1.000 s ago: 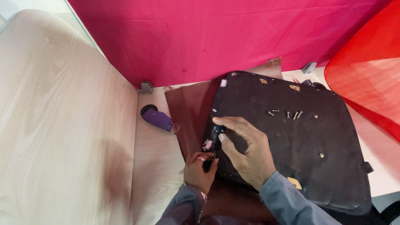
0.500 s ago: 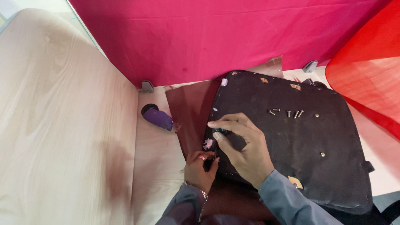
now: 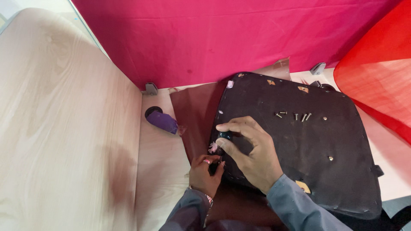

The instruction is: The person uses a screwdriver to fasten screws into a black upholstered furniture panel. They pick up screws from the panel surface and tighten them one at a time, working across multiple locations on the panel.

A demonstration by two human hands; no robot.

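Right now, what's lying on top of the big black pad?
Loose screws lie on the black pad, plus two fixed studs. The right hand rests on it, pinching a small dark knob. What the hand covers cannot be seen.

- Bright, even light, colours saturated.
- Soft shadow on wooden side panel (image 3: 64,128), dark patch low by the sleeve.
- Mild sheen on brown sheet (image 3: 195,111); no hard glare.
- Sharp overall; black seat base (image 3: 308,145) shows little surface detail.
- Slight wide-angle bend at edges.

Four loose screws (image 3: 293,115), two hands (image 3: 231,158)
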